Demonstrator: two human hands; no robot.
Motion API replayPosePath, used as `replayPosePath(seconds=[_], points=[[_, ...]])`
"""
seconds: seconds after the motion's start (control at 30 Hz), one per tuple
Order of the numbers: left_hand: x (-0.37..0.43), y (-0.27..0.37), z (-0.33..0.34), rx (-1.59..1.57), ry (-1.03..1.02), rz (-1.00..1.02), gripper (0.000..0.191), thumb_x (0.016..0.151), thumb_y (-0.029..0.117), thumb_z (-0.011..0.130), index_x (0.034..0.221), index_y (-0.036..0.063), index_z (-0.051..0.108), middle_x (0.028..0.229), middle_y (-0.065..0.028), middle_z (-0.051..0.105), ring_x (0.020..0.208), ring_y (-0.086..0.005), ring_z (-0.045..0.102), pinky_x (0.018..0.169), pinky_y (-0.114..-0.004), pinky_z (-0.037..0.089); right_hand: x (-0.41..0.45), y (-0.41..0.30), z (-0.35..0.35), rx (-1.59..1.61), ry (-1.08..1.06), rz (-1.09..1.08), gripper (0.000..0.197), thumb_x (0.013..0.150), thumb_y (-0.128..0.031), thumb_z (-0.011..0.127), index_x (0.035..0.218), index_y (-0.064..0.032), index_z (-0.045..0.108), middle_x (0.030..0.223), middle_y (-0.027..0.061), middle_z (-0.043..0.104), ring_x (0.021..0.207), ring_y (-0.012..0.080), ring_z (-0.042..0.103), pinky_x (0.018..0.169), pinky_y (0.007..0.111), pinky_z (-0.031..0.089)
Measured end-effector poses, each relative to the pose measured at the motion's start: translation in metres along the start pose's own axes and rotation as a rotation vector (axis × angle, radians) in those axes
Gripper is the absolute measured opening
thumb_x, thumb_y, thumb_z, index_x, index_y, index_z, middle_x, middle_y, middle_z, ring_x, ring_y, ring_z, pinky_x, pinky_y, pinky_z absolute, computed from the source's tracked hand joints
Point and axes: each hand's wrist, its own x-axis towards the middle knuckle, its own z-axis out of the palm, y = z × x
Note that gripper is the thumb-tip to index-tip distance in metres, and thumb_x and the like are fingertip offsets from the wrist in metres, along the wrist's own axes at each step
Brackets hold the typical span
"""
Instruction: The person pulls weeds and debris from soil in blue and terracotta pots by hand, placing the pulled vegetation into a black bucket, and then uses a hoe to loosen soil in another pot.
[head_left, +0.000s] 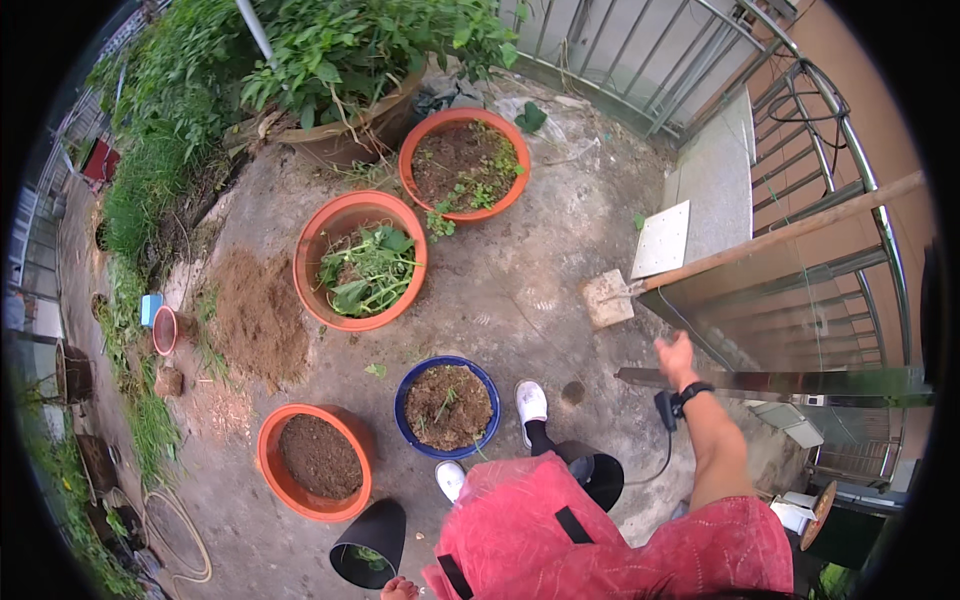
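At the bottom edge my left hand (400, 589) is partly cut off, its fingers closed at the rim of a black plastic bucket (382, 521) with some green leaves inside. My right hand (676, 360) is stretched out to the right with fingers apart, holding nothing. It is close to a dark metal-edged panel (780, 381) and below the blade of a shovel (611, 298), whose long wooden handle (787, 234) leans over the railing. A wristband with a small black device (666, 411) is on my right wrist. By my feet is a blue-rimmed pot (491, 397) of soil.
A second black bucket (611, 480) is beside my right leg. Orange pots hold soil (322, 454), cut greens (360, 262) and small plants (465, 169). A soil heap (259, 319) lies to the left, with a hose (199, 544) below it. Metal railings (630, 60) bound the right.
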Motion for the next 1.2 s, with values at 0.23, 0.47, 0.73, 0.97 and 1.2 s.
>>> replayPosePath(seconds=[0.23, 0.47, 0.73, 0.97, 1.2], points=[[-0.067, 0.061, 0.134, 0.246, -0.122, 0.034, 0.014, 0.078, 0.004, 0.054, 0.091, 0.0022, 0.054, 0.068, -0.0071, 0.058, 0.055, -0.0171, 0.058, 0.048, -0.026, 0.048, 0.131, -0.101, -0.117, 0.557, 0.341, 0.415, 0.081, 0.066, -0.022, 0.073, 0.128, -0.0039, 0.025, 0.111, 0.0144, 0.048, 0.082, 0.0245, 0.053, 0.053, 0.036, 0.046], [-0.105, 0.083, 0.197, 0.396, -0.122, 0.075, 0.018, 0.078, 0.006, 0.055, 0.094, 0.0002, 0.056, 0.071, -0.0065, 0.06, 0.06, -0.0155, 0.059, 0.052, -0.026, 0.047, 0.216, -0.104, -0.174, 0.674, 0.425, 0.281, 0.072, 0.062, -0.019, 0.076, 0.119, 0.0017, 0.036, 0.089, 0.0094, 0.053, 0.066, 0.0139, 0.049, 0.044, 0.029, 0.036], [-0.126, 0.085, 0.202, 0.329, -0.047, 0.069, 0.013, 0.078, 0.003, 0.052, 0.091, 0.0012, 0.056, 0.069, -0.0059, 0.059, 0.057, -0.0158, 0.058, 0.051, -0.026, 0.048, 0.282, -0.059, -0.188, 0.828, 0.49, 0.244, 0.042, 0.065, -0.02, 0.073, 0.096, 0.0003, 0.053, 0.09, 0.008, 0.056, 0.078, 0.018, 0.054, 0.064, 0.034, 0.045], [-0.11, 0.071, 0.201, 0.33, -0.061, 0.071, 0.017, 0.078, 0.004, 0.052, 0.094, -0.0013, 0.056, 0.069, -0.0065, 0.058, 0.057, -0.0146, 0.057, 0.049, -0.026, 0.046, 0.299, -0.047, -0.202, 0.869, 0.286, 0.326, 0.045, 0.067, -0.023, 0.069, 0.106, -0.0121, 0.05, 0.099, 0.0036, 0.053, 0.088, 0.0184, 0.052, 0.071, 0.036, 0.042], [-0.126, 0.098, 0.244, 0.404, -0.137, 0.188, 0.025, 0.079, 0.008, 0.053, 0.102, -0.0023, 0.056, 0.079, -0.0068, 0.061, 0.065, -0.0138, 0.058, 0.056, -0.025, 0.046, 0.195, -0.161, -0.184, 0.647, -0.247, -0.063, 0.046, 0.072, -0.019, 0.067, 0.114, -0.0104, 0.051, 0.109, 0.004, 0.049, 0.102, 0.0162, 0.046, 0.085, 0.033, 0.038]])
